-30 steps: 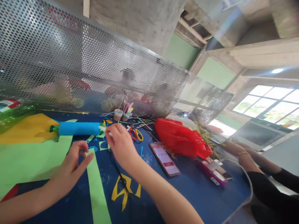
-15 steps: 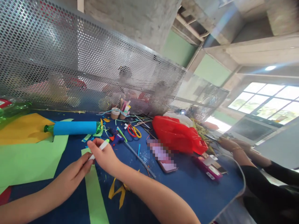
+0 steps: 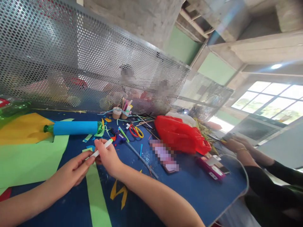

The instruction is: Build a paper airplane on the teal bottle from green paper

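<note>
Since one second ago, left hand (image 3: 77, 167) and right hand (image 3: 109, 158) have come together. The left pinches the lower end of the white stick (image 3: 108, 144), over the green paper strip (image 3: 96, 192); the right pinches its middle.

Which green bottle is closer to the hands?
The blue-wrapped bottle, lying beyond the left hand. The other green bottle is farther away, at the picture's left edge.

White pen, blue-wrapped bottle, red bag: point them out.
White pen (image 3: 108, 144), head view: white barrel, near its green end.
Blue-wrapped bottle (image 3: 75, 128), head view: middle of the wrap.
Red bag (image 3: 178, 135), head view: its crumpled side.
</note>
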A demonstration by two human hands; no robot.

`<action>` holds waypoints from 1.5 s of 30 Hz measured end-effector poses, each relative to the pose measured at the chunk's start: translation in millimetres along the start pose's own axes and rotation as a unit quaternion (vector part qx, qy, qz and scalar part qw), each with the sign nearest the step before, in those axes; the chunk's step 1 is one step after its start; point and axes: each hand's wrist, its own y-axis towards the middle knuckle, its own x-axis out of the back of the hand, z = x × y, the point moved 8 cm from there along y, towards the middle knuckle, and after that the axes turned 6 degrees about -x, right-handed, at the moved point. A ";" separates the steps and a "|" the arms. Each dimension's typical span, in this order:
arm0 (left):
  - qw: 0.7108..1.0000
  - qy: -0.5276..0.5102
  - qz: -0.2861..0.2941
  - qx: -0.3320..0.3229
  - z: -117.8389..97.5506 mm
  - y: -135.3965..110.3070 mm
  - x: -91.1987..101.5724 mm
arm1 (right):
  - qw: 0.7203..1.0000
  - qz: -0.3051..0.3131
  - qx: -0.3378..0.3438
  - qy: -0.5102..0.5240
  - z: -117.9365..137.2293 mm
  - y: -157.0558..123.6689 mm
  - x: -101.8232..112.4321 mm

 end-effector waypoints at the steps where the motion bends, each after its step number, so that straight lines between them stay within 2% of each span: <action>1: 1.000 -0.024 0.006 0.017 -2.0 -2.4 -2.8 | 1.000 -0.010 0.008 -0.012 2.6 -0.4 1.0; 5: 0.994 -0.090 0.017 0.067 -14.8 -11.1 -9.2 | 0.996 -0.038 0.028 -0.078 10.2 0.9 6.8; 10: 0.972 -0.183 0.081 0.121 -15.8 -17.6 -23.6 | 0.991 0.052 -0.005 -0.123 5.7 1.5 -2.6; 13: 0.964 -0.221 0.075 0.129 -10.0 -18.5 -26.2 | 0.987 0.087 -0.008 -0.134 3.4 -1.0 -7.7; 16: 0.968 -0.206 0.060 0.129 -6.0 -17.2 -23.3 | 0.988 0.083 -0.017 -0.127 0.1 -0.6 -7.3; 20: 0.971 -0.186 0.066 0.137 -7.6 -15.1 -21.3 | 0.993 0.057 -0.039 -0.091 -3.7 2.6 -2.2; 26: 0.970 -0.201 0.059 0.120 -18.9 -23.9 -25.0 | 0.991 0.070 -0.003 -0.111 7.7 -2.3 -7.2; 31: 0.965 -0.219 0.074 0.125 -17.7 -29.0 -29.6 | 0.988 0.062 0.033 -0.141 17.6 -7.7 -9.8; 38: 0.960 -0.236 0.067 0.136 -16.4 -27.6 -28.5 | 0.990 0.071 0.017 -0.124 17.6 -9.7 -12.1; 45: 0.958 -0.229 0.073 0.153 -15.1 -33.0 -33.9 | 0.986 0.090 0.038 -0.134 21.0 -11.0 -14.0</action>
